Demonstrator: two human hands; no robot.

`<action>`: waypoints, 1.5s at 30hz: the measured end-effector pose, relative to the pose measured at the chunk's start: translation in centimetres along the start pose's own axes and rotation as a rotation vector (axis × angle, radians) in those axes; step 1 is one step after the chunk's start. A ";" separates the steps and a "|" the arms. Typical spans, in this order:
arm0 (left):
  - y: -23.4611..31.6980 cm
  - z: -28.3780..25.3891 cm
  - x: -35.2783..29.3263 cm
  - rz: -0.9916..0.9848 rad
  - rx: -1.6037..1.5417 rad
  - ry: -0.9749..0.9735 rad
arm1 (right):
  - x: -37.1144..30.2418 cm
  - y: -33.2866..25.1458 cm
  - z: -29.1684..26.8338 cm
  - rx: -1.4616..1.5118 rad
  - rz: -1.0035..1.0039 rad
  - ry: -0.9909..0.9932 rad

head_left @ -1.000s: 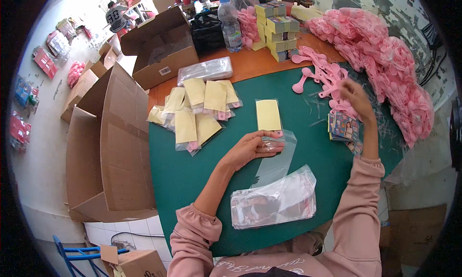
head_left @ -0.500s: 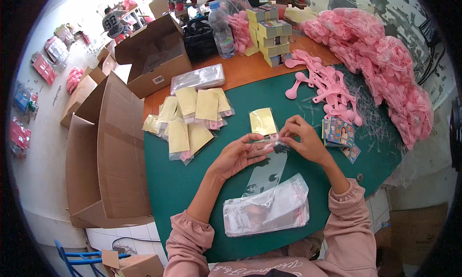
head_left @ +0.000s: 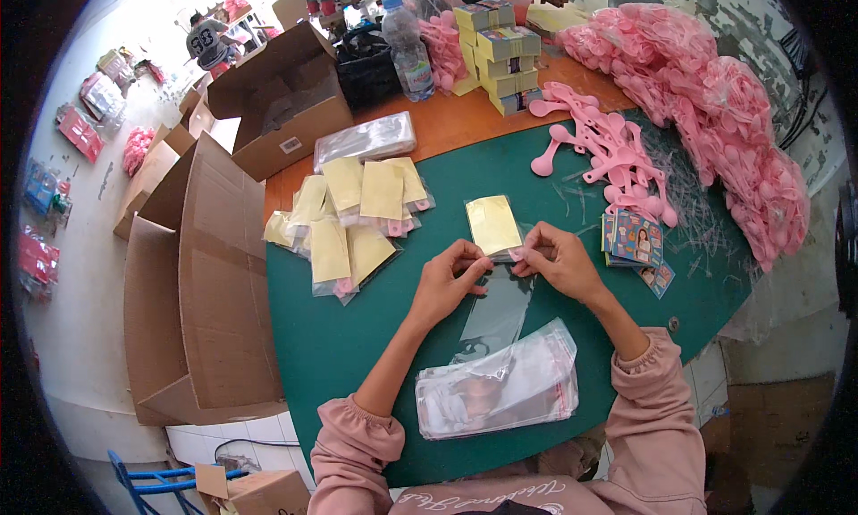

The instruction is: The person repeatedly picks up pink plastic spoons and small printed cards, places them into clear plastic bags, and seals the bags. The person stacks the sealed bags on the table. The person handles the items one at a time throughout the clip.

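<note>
Right hand (head_left: 561, 260) has moved from the pink plastic spoons (head_left: 617, 162) to the lower right corner of the clear bag (head_left: 492, 225). Hands are slightly apart, each pinching one lower corner; left hand (head_left: 449, 278) grips the left. The bag, containing a yellow card, lies on the green table (head_left: 331, 336), between the filled bags (head_left: 382, 191) and printed cards (head_left: 631, 240).
</note>
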State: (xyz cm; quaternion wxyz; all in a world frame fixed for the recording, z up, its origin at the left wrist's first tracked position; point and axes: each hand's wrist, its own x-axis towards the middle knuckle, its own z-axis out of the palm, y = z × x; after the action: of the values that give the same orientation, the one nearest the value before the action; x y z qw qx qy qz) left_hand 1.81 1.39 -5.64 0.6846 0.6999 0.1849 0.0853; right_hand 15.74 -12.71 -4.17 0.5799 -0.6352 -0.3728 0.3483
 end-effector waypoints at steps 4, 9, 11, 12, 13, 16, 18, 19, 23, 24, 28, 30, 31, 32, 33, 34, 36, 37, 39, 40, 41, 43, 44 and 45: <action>-0.4 0.1 0.1 0.021 -0.151 0.095 | 0.3 0.6 0.1 0.015 0.021 0.029; -0.1 0.3 0.0 -0.028 -0.135 0.128 | 0.1 0.6 0.0 0.077 0.049 0.068; -0.2 0.4 0.0 -0.024 -0.081 0.214 | 0.2 0.6 0.2 0.100 0.054 0.066; -0.4 0.3 0.0 -0.027 -0.080 0.217 | 0.3 0.3 0.4 0.143 0.064 0.068; -0.4 0.4 0.1 -0.027 -0.054 0.225 | 0.3 0.1 0.4 0.182 0.074 0.076; 0.1 0.9 0.0 0.001 -0.046 0.260 | 0.3 0.7 0.3 0.197 0.109 0.100; 0.4 1.1 0.0 0.028 -0.065 0.288 | 0.2 0.5 0.2 0.201 0.120 0.108; 0.4 1.1 0.0 0.023 -0.065 0.307 | 0.2 0.4 0.3 0.206 0.128 0.110; 0.1 1.0 0.0 0.029 -0.097 0.312 | 0.1 0.2 0.4 0.219 0.131 0.141; 0.0 1.0 0.0 0.029 -0.097 0.312 | 0.1 0.1 0.4 0.209 0.123 0.135; 0.5 1.0 -0.2 0.017 0.007 0.289 | 0.2 0.1 0.7 0.170 0.108 0.124; 0.5 0.8 -0.2 0.019 0.020 0.270 | 0.1 -0.5 0.7 0.004 0.114 0.105; 0.2 0.2 0.0 0.020 0.016 0.231 | 0.3 -0.8 0.6 -0.158 0.114 0.083; 0.2 -0.4 0.1 0.020 0.014 0.194 | 1.0 -1.0 0.3 -0.157 0.106 0.081; 0.4 -1.4 0.0 0.025 0.019 0.201 | 2.1 -1.1 -0.4 -0.412 -0.063 0.060; 1.4 -2.5 0.1 0.046 0.137 0.222 | 3.4 -1.0 -1.5 -0.666 -0.231 0.045; 3.3 -4.4 0.1 0.149 0.340 0.319 | 7.8 1.2 -5.8 -1.041 -0.606 0.231; 4.2 -5.7 -0.3 0.230 0.430 0.407 | 9.6 0.9 -6.8 -1.175 -0.450 0.306; 5.4 -8.0 -1.1 0.323 0.449 0.511 | 11.6 0.5 -8.3 -1.307 -0.288 0.386; 5.5 -8.8 -1.6 0.324 0.454 0.513 | 12.4 0.5 -8.5 -1.412 -0.302 0.348; 5.3 -9.3 -2.2 0.367 0.954 0.748 | 12.9 0.6 -8.8 -1.518 -0.313 0.310; 5.5 -8.6 -2.5 0.337 1.326 0.872 | 13.5 0.8 -9.9 -1.624 -0.325 0.244; 6.1 -7.0 -2.7 0.275 1.198 0.779 | 13.6 0.7 -9.8 -1.724 -0.345 0.170; 5.6 -4.8 -2.5 0.289 0.988 0.599 | 13.4 0.5 -9.8 -1.727 -0.344 0.168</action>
State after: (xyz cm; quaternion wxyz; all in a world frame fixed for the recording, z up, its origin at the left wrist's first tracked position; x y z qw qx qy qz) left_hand -1.48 4.89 0.49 0.1774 0.8990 0.2906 0.2755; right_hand 30.83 -5.65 -4.00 -0.0324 -0.8100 -0.5522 -0.1947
